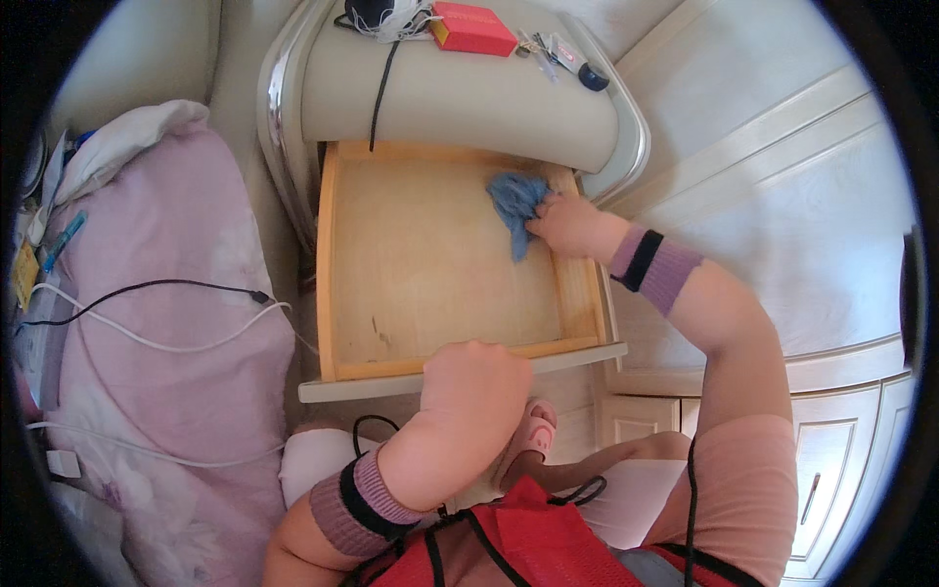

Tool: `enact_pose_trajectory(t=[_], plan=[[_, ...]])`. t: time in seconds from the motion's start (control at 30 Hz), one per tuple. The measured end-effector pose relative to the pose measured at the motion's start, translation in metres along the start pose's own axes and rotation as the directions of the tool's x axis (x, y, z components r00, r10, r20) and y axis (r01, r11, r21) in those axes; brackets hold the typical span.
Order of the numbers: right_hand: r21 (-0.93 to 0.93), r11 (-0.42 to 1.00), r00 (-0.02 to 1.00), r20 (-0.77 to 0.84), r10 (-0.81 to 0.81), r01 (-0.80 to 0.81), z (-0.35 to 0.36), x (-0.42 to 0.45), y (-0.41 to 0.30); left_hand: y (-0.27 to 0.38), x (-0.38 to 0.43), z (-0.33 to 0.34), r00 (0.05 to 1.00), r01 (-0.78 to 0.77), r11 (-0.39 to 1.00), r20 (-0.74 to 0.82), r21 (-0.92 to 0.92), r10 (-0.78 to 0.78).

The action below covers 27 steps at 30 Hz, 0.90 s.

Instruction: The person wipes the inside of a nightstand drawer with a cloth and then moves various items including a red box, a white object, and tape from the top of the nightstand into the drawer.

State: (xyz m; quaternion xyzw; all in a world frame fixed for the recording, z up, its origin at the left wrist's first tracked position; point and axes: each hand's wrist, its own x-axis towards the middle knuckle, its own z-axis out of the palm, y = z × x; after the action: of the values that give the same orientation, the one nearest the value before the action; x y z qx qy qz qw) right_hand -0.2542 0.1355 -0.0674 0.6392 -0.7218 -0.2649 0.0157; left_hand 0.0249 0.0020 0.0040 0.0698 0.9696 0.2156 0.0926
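My right hand (572,224) is shut on a crumpled blue cloth (517,202). It holds the cloth inside a pulled-out wooden drawer (433,249), by the right wall towards the back corner. Part of the cloth hangs down towards the drawer's pale bottom. At the front edge, my left hand (477,378) is curled over the drawer front (367,389), its knuckles up and its fingertips hidden. A few small dark marks show on the drawer bottom near the front left corner.
Above the drawer, the cream nightstand top (455,95) carries a red box (473,28), tangled white cords (396,18), a black cable and small items. A bed with pink bedding (169,293) and cables lies left. Pale cabinet doors (763,220) stand right.
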Motion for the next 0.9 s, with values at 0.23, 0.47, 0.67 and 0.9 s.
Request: enact_pose_trajectory(t=[0.23,0.47,0.67,0.9], plan=[[0.289,0.956,0.801,0.584,-0.135,-0.049,-0.037,0.005,-0.036,-0.003,-0.004,0.006,0.995,0.024,0.998,-0.100,0.064,-0.018],[0.887,0.318,0.842,0.434,-0.321,-0.335,-0.061,-0.052,-0.033,-0.005,0.001,0.004,0.996,0.001,0.999,-0.092,0.041,0.003],[0.903,-0.386,0.858,0.341,0.384,-0.185,-0.138,-0.084,-0.042,-0.004,0.019,-0.003,0.989,0.144,0.983,-0.018,-0.112,-0.147],[0.480,-0.674,0.768,0.001,0.640,0.561,-0.168,-0.107,-0.059,-0.004,0.041,0.007,0.871,0.088,0.933,-0.428,-0.350,-0.242]])
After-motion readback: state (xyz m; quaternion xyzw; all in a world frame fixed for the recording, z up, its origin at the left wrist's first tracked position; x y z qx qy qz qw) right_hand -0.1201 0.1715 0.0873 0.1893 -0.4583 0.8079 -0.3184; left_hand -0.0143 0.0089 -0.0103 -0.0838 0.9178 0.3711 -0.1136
